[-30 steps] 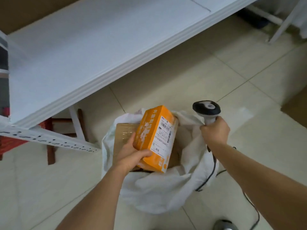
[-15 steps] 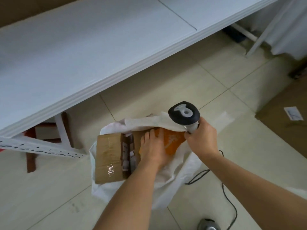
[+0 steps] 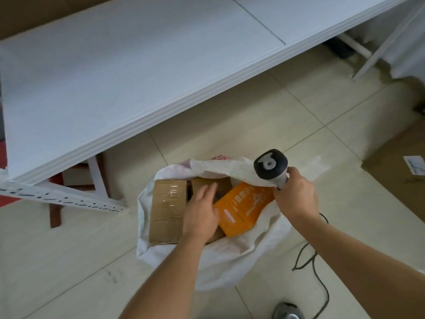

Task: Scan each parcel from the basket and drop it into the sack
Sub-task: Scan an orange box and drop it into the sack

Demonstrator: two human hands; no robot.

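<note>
A white woven sack (image 3: pixel 230 256) stands open on the tiled floor. Inside it lie an orange parcel (image 3: pixel 243 207) on the right and a brown taped cardboard box (image 3: pixel 166 209) on the left, with a second brown box (image 3: pixel 207 184) behind. My left hand (image 3: pixel 201 210) hovers over the sack's mouth with fingers straight, holding nothing, just left of the orange parcel. My right hand (image 3: pixel 295 196) grips the handle of a black-headed barcode scanner (image 3: pixel 270 164) and pinches the sack's far rim with it. The basket is out of view.
A white table (image 3: pixel 138 72) fills the upper left, its perforated metal frame (image 3: pixel 59 198) near the sack. The scanner's black cable (image 3: pixel 309 261) trails on the floor to a grey stand (image 3: pixel 288 311). A brown cardboard sheet (image 3: pixel 400 180) lies at right.
My left hand lowered the orange parcel into the sack, let go of it, and now draws back with straight fingers. My right hand stayed on the scanner and sack rim.
</note>
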